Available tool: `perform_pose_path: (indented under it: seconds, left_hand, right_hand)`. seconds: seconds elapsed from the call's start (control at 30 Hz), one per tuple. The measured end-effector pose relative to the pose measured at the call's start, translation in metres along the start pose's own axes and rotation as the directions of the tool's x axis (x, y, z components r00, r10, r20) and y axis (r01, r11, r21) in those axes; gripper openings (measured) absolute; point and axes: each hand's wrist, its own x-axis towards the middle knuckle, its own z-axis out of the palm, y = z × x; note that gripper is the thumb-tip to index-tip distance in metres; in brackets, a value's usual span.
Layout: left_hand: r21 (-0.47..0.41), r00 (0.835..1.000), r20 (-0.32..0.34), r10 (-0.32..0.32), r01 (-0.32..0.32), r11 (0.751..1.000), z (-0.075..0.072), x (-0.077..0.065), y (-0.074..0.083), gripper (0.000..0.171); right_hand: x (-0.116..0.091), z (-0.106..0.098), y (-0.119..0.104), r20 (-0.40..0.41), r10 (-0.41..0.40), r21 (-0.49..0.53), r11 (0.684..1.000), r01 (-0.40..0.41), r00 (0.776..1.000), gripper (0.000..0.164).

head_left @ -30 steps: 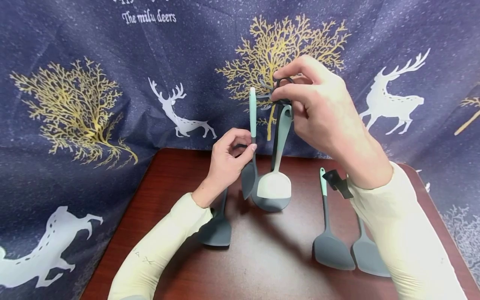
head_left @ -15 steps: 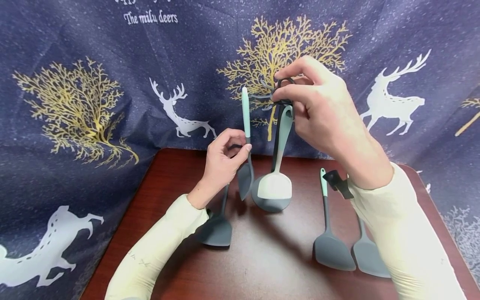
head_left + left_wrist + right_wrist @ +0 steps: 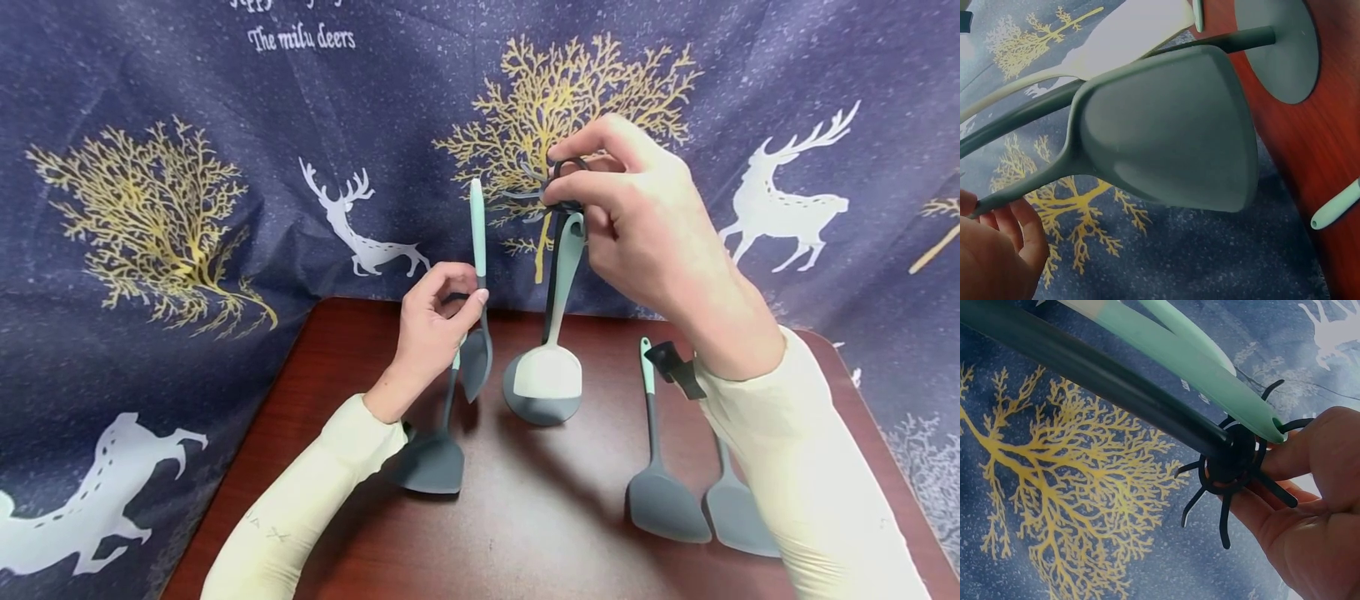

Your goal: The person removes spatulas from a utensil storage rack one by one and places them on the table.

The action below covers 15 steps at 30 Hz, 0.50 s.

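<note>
My left hand (image 3: pixel 431 325) pinches a spatula (image 3: pixel 478 229) where its mint handle meets the grey shaft. It stands nearly upright, left of the stand and apart from it; its broad grey head (image 3: pixel 1166 131) fills the middle of the left wrist view. My right hand (image 3: pixel 648 217) grips the hooked top (image 3: pixel 1235 459) of a dark utensil stand, whose pole (image 3: pixel 551 292) rises from a round grey base (image 3: pixel 542 412) on the table. From one hook hangs a second spatula (image 3: pixel 547 371) with a cream head, its mint handle (image 3: pixel 1191 378) threaded by the hook.
A grey spatula (image 3: pixel 431 462) lies on the table near my left forearm. Two more, a grey spatula (image 3: pixel 666 504) and another spatula (image 3: pixel 738 517) partly under my right sleeve, lie at the right. Behind the brown table (image 3: pixel 487 542) hangs a blue printed cloth (image 3: pixel 150 67).
My left hand has moved left with the upright spatula, widening the gap to the stand. My right hand and the hanging spatula stay almost where they were.
</note>
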Motion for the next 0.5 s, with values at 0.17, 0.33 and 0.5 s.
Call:
perform_pose_path:
  seconds: [0.17, 0.33, 0.5]
  left_hand:
    - [0.006, 1.0, -0.021, -0.008, 0.008, 1.0, -0.006, -0.002, -0.002, 0.022]
    - [0.023, 1.0, -0.027, -0.01, 0.01, 1.0, -0.012, -0.003, -0.002, 0.022]
    - [0.054, 0.999, -0.028, -0.016, 0.018, 0.998, -0.017, -0.005, -0.001, 0.022]
  right_hand:
    - [0.0, 0.0, 0.0, 0.002, -0.001, -0.003, 1.0, 0.001, 1.0, 0.048]
    - [0.0, -0.001, -0.001, 0.006, 0.001, -0.006, 1.0, -0.001, 1.0, 0.048]
    - [0.0, -0.001, -0.001, 0.014, 0.001, -0.005, 1.0, -0.001, 1.0, 0.048]
